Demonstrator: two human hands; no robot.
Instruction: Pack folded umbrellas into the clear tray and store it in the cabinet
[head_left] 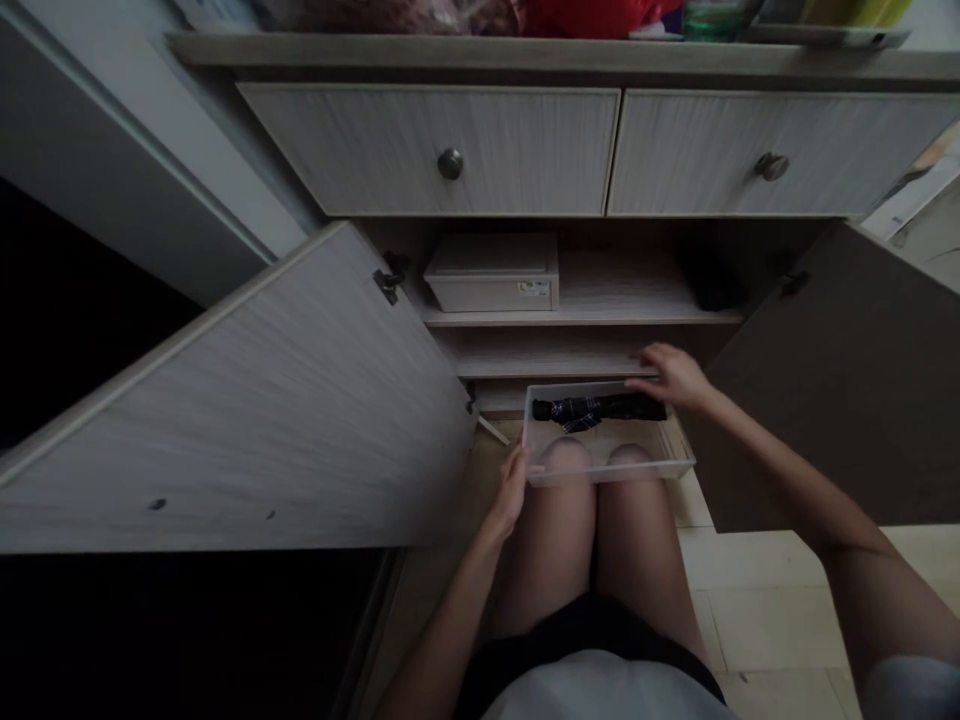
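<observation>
In the head view, a clear tray (pixel 607 472) is lying over the person's knees, its long axis running left to right, roughly parallel to the cabinet shelves (pixel 525 352) in front. Inside it a dark checked umbrella (pixel 600 408), folded into a slim roll, is resting close along the far wall; its long axis is following the tray's, almost level from side to side. Its narrow, knob-like end is pointing left, the other end is pointing right toward the far right corner, and a loose fold of cloth is sagging toward the person near the left half. The left hand (pixel 514 478) is grasping the tray's left side — its grip is closing around that wall. The right hand (pixel 671 375) is hanging over the far right corner, its fingers reaching left above the umbrella's right end; its grip is looking loose and released, though whether the thumb is touching the rim one cannot tell. Behind the tray, a pale lidded box (pixel 491 278) is sitting on the upper shelf, left of a black item (pixel 709 275), and the left door (pixel 277 420) and right door (pixel 832 390) are both standing open.
</observation>
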